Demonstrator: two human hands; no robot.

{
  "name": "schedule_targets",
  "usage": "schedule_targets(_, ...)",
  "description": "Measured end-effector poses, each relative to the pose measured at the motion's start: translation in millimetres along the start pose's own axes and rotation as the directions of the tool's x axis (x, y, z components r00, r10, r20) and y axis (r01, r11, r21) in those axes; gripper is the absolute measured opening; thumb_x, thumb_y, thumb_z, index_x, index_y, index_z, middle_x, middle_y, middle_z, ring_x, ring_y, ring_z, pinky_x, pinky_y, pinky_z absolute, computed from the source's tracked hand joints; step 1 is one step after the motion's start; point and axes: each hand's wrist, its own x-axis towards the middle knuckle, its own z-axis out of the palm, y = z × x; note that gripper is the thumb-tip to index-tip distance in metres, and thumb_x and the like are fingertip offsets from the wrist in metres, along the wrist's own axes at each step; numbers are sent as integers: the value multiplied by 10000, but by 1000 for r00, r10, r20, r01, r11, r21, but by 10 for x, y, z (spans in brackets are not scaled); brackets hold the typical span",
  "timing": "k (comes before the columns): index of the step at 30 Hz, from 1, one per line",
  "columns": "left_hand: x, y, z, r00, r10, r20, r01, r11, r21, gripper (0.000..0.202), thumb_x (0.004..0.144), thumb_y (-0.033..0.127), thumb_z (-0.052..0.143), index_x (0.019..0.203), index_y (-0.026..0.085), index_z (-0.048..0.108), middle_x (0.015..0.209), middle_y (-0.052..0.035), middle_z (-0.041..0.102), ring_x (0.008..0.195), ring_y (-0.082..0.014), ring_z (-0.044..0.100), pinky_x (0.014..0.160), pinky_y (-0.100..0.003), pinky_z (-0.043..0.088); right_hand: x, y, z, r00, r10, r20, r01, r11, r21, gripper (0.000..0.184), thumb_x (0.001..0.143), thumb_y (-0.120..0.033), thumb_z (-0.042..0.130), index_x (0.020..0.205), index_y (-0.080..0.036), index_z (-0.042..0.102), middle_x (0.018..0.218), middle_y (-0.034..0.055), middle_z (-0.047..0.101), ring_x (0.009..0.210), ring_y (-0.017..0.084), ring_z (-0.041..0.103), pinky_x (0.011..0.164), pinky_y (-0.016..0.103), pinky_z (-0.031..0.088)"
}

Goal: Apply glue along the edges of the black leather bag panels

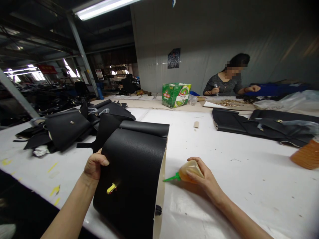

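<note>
My left hand [94, 165] grips the left edge of a black leather bag panel [132, 166], its thumb on the front face. The panel is tilted up toward me, with a yellow-covered clasp [111, 188] on its front and a pale lining along its right edge. In my right hand [203, 176] is a squeeze bottle [189, 171] of amber liquid, fingers wrapped round it. The bottle's green nozzle [171, 178] points left, its tip at or very near the panel's right edge; whether they touch I cannot tell.
Black bag pieces [68, 127] are piled on the left, more bag pieces [261, 126] at right. An orange container [306, 154] stands at the right edge. A green carton [175, 95] sits at the back; a co-worker [225, 81] sits beyond, near small metal parts [231, 103].
</note>
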Motion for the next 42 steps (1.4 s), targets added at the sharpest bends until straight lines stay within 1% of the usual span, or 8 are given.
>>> schedule_targets(6,37,-4,-54,1000,0,-9,-1,1000,-18,505,360,-7,529,773,212,721,696,-27,747,697,-323,705,541,-394,602,-265,-82,83,986,81,143,-95,991,91,448,817,-467,655,1128,-245,421,858,-9,570,766,210,521,664,281,415)
schedule_targets(11,68,-10,-50,999,9,-35,-8,1000,11,494,371,1,527,776,213,715,688,-16,744,706,-318,707,577,-400,607,-357,-120,106,994,100,48,-103,994,47,481,794,-474,671,1128,-242,414,870,-5,563,771,211,522,678,286,414)
schedule_targets(20,133,-64,-99,998,21,-55,-18,998,53,366,391,-7,526,660,179,691,605,-20,722,669,-304,705,611,-399,601,-426,-162,116,993,110,38,-110,994,11,497,783,-487,664,1136,-247,409,875,0,568,780,228,535,695,304,412)
schedule_targets(24,146,-78,-138,1000,-3,-19,4,999,49,340,432,-19,535,666,164,701,617,-20,725,660,-293,702,606,-376,592,-463,-216,158,977,168,131,-183,977,109,501,755,-502,671,1109,-251,420,828,-6,570,730,225,527,640,298,406)
schedule_targets(29,138,-69,-145,1000,-21,-12,22,999,49,263,475,-18,531,614,131,697,603,-36,716,586,-245,682,577,-325,578,-462,-219,184,989,148,30,-149,987,52,500,767,-492,671,1125,-250,418,826,-7,569,750,225,521,676,303,400)
schedule_targets(34,142,-91,-157,999,-34,-26,35,997,63,265,496,-18,526,633,118,707,643,-40,731,565,-223,669,584,-315,577,-499,-209,221,971,185,153,-208,966,153,485,748,-495,680,1094,-256,438,817,-11,581,724,217,533,629,280,416)
schedule_targets(39,170,-135,-195,998,-51,-44,54,996,74,232,507,-22,522,578,124,687,581,-25,712,522,-206,654,559,-301,576,-422,-159,203,989,147,34,-148,988,49,485,768,-494,670,1119,-250,440,834,-7,578,737,218,546,660,282,425)
schedule_targets(42,198,-150,-205,997,-53,-57,57,996,69,208,483,-19,525,535,125,667,548,-29,699,506,-201,650,564,-294,578,-436,-178,203,986,153,71,-157,986,50,477,777,-496,667,1117,-256,433,837,-10,572,733,215,539,653,279,419)
